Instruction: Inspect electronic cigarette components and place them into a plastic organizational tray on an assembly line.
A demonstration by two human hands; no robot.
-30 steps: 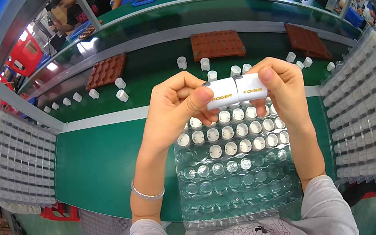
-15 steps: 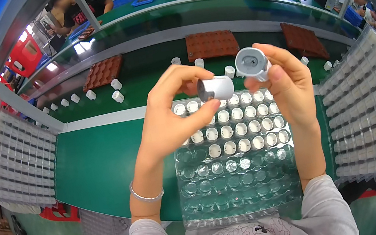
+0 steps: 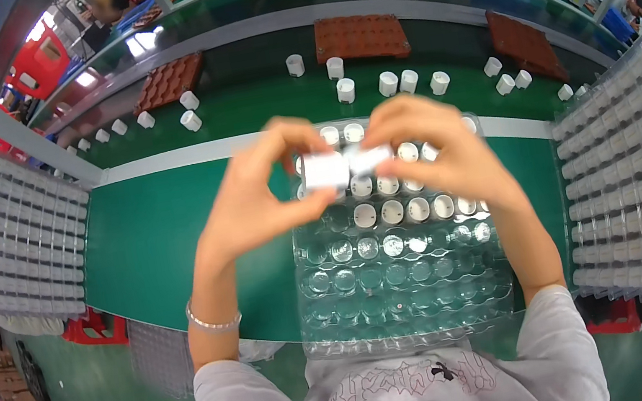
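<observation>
Green desk [image 3: 157, 236], bent by the lens toward the rim. Left: stacked clear trays [image 3: 22, 242], partly cut off. Left hand [image 3: 253, 199] in narrow grip on a white cylinder [image 3: 325, 171], raised above the clear cavity tray [image 3: 404, 288]. Right hand [image 3: 449, 153] pinching a second white piece [image 3: 370, 158], blurred, touching the first; join hard to make out. Tray's far rows partly hidden behind fingers.
</observation>
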